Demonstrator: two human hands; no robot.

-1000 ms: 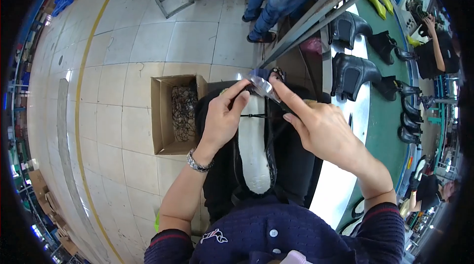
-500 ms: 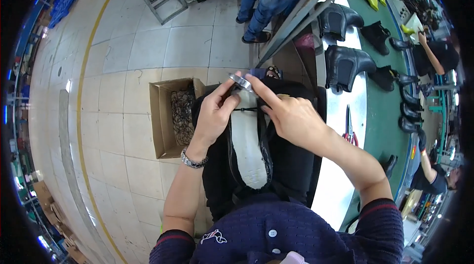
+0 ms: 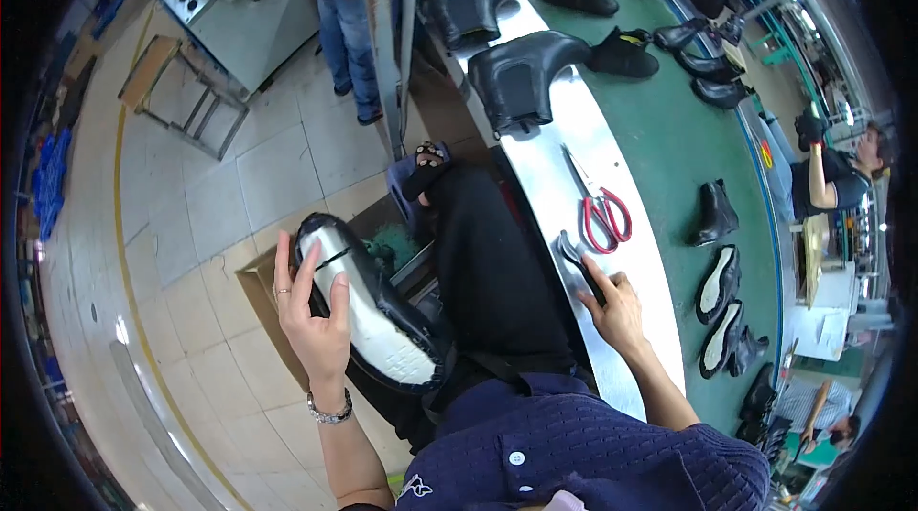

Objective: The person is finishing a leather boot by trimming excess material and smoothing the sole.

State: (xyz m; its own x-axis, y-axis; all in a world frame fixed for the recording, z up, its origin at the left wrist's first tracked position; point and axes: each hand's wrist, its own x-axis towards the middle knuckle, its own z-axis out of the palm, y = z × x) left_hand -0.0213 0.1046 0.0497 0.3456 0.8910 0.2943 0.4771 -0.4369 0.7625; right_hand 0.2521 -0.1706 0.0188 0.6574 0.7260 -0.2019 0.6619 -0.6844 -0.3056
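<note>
A black boot (image 3: 380, 310) lies sole up and tilted across my lap, its pale, unfinished underside facing me and a thin dark cord crossing it near the toe. My left hand (image 3: 316, 325) holds it, thumb and a finger laid over the pale sole and another finger along its outer edge. On the metal bench to the right, my right hand (image 3: 617, 312) has its fingers closed around a dark, curved hand tool (image 3: 572, 251). Part of that tool is hidden under the fingers, so its exact kind does not show. Red-handled scissors (image 3: 604, 217) lie just beyond it.
Two black boots (image 3: 524, 81) stand farther along the metal bench (image 3: 639, 339). Beyond it, a green conveyor (image 3: 660, 152) carries several shoes. A cardboard box (image 3: 263, 296) is beside my left leg. An upright post (image 3: 382, 43) and a person in red stand ahead.
My right hand has left the boot and moved right to the bench. The boot has swung left and tilted, with my left hand still on it. The view has turned to the right.
</note>
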